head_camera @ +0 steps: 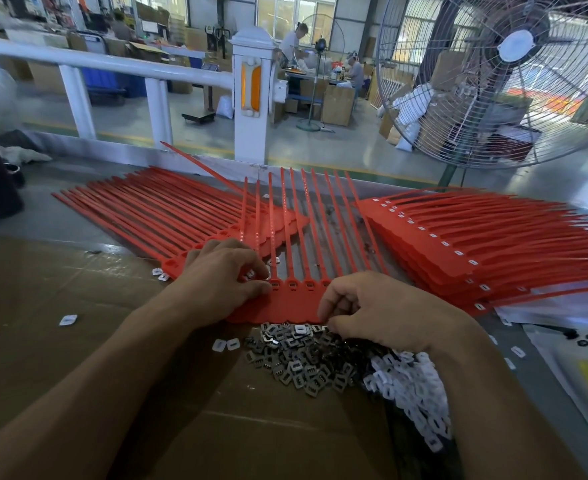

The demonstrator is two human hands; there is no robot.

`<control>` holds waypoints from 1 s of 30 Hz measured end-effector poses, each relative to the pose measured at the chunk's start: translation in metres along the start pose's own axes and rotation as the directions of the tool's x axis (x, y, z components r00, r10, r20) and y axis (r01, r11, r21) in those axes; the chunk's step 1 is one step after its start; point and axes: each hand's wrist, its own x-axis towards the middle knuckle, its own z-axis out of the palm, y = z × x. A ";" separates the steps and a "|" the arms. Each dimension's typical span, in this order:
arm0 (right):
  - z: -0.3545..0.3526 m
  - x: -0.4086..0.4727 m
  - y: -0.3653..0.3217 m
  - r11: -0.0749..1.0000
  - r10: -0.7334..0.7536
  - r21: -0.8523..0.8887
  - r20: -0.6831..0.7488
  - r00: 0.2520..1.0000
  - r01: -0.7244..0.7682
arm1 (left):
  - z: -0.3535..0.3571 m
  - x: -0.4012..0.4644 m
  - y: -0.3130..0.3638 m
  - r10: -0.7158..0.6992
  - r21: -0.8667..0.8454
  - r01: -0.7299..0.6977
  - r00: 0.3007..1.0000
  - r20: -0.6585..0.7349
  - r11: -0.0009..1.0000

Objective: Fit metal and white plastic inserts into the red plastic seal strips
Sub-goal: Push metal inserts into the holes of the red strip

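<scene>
Two bare hands are seen over a red strip sheet (285,303) lying on cardboard (78,323) at the near centre. The left hand (223,271) is laid on the left end of the sheet's head band, fingers bent, with thumb and forefinger tips drawn together at a slotted head; whether an insert is pinched between them cannot be told. The right hand (372,306) is held at the sheet's near right edge, fingers curled downward, their tips touching the metal inserts (296,362); whether one is gripped cannot be told. The metal inserts are heaped just near of the sheet, and the white inserts (413,396) are piled to their right, partly under the right forearm. A few white inserts are scattered on the cardboard at left. One stack of strips (168,216) is laid at far left, partly under the sheet's tails. Another stack (458,244), with white inserts visible in its heads, is fanned at right. A fan (493,81) stands at far right behind a white railing (112,64).
</scene>
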 end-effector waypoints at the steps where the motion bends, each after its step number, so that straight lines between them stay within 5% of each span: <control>1: 0.000 0.000 0.000 1.000 -0.012 0.008 -0.007 1.000 0.012 | 0.000 0.000 0.000 0.000 0.000 0.000 1.000 0.000 1.000; 17: 0.001 0.006 0.014 0.992 0.055 0.125 -0.339 0.939 -0.013 | 0.000 -0.001 0.001 0.010 -0.001 -0.010 1.000 -0.009 1.000; 24: -0.002 0.018 0.031 0.980 0.195 0.093 -0.577 0.793 -0.173 | 0.000 -0.001 0.001 0.011 -0.003 -0.011 1.000 -0.010 1.000; 30: -0.003 0.025 0.041 0.977 0.199 0.056 -0.576 0.793 -0.205 | -0.001 -0.001 0.002 0.011 0.000 -0.011 1.000 -0.008 1.000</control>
